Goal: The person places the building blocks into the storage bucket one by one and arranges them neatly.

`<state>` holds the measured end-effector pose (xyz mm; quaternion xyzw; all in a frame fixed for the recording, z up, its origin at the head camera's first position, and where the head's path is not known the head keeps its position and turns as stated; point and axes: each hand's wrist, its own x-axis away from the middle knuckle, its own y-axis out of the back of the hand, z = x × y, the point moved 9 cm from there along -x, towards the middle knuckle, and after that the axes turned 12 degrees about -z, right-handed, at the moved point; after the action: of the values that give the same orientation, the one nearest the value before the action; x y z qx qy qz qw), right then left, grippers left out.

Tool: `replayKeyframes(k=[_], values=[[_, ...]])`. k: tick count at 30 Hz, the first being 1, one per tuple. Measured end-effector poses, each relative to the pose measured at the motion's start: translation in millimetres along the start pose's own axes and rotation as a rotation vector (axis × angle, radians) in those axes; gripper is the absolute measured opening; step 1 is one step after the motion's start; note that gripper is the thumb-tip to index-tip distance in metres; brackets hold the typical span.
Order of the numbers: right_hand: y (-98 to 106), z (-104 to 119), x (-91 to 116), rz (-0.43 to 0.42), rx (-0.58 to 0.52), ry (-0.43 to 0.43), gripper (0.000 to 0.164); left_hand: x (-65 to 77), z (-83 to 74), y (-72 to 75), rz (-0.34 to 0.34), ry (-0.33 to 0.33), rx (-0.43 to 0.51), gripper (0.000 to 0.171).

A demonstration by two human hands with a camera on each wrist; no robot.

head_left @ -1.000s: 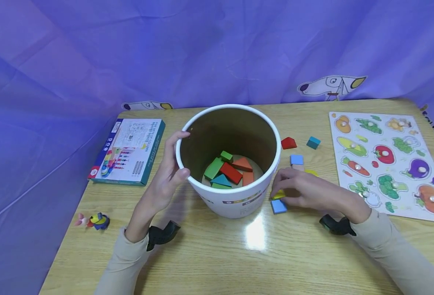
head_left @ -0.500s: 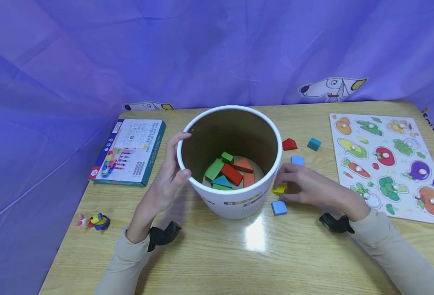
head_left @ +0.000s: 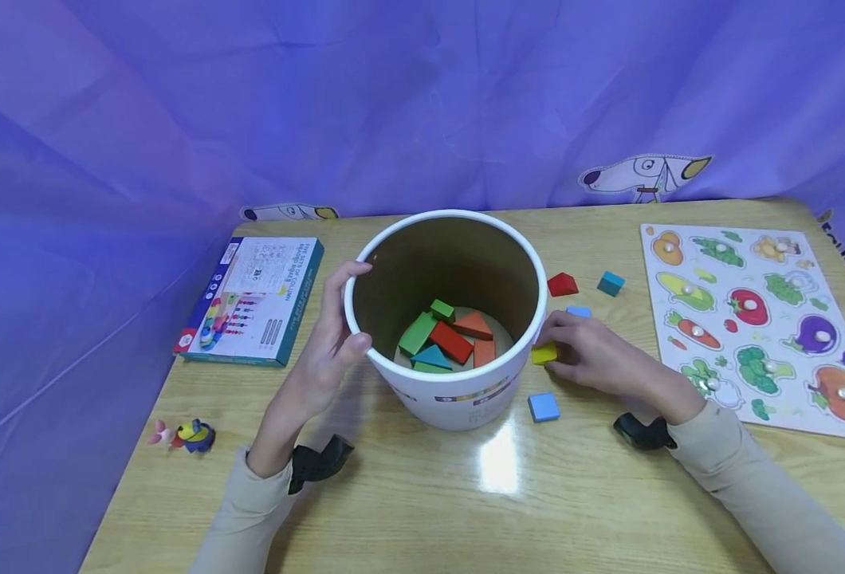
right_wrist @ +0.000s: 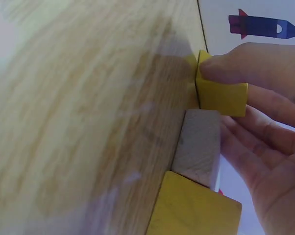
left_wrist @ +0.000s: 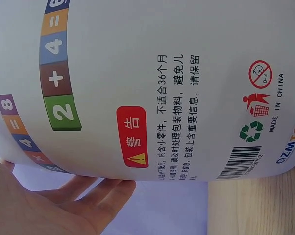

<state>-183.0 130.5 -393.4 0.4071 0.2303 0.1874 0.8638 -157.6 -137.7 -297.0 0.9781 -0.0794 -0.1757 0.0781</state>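
Observation:
My left hand point(head_left: 322, 351) holds the rim of a large white tub point(head_left: 458, 410) in the head view. Its thumb and a fingertip lie over the edge, and other fingers rest along the outer wall point(left_wrist: 186, 29) in the left wrist view. Inside the tub lie several wooden blocks: green point(head_left: 418, 333), red point(head_left: 451, 341), orange point(head_left: 473, 324) and teal point(head_left: 431, 355). To the tub's right, my right hand point(head_left: 595, 351) pinches a yellow block point(right_wrist: 223, 98) at the table. A plain-sided block point(right_wrist: 199, 144) and another yellow block point(right_wrist: 199, 205) stand beside it, mostly hidden in the head view.
A light blue block point(head_left: 544, 407) lies nearer me; a red block point(head_left: 562, 285) and a teal block point(head_left: 611, 284) lie farther back. A vegetable puzzle board point(head_left: 724, 299) occupies the right side. At left are a flat box point(head_left: 250, 299) and small toy figures point(head_left: 194, 436).
My right hand has shifted slightly away from me with the yellow block, leaving the near light blue block fully visible. My left hand and the tub stay where they were.

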Motion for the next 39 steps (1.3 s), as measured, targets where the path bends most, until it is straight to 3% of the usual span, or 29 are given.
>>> replayKeyframes(k=[6,13,17,21,25,28,33,39], values=[[24,7,-3,-0.074,0.02,0.056,0.029,0.4,-0.3,-0.6,0.0,-0.013,0.007,0.075],[104,25,-13,-0.307,0.06,0.142,0.037,-0.2,0.5,-0.8,0.005,-0.013,0.001,0.074],[151,56,-21,-0.444,0.017,0.238,0.045,0.0,1.0,-1.0,0.006,-0.01,-0.003,0.074],[175,104,-30,-0.489,-0.109,0.344,0.047,0.3,0.2,-0.7,0.004,-0.015,-0.001,0.072],[173,151,-41,-0.449,-0.173,0.446,0.04,-0.2,-1.4,-0.5,0.004,-0.027,0.007,0.067],[160,171,-53,-0.395,-0.204,0.48,0.034,-0.9,-1.0,-0.6,0.004,-0.029,0.009,0.069],[138,176,-66,-0.331,-0.259,0.469,0.028,-1.5,0.0,-1.6,0.01,-0.025,0.013,0.071],[128,176,-70,-0.304,-0.298,0.483,0.027,-1.4,-0.8,-1.0,0.005,-0.024,0.008,0.076]])
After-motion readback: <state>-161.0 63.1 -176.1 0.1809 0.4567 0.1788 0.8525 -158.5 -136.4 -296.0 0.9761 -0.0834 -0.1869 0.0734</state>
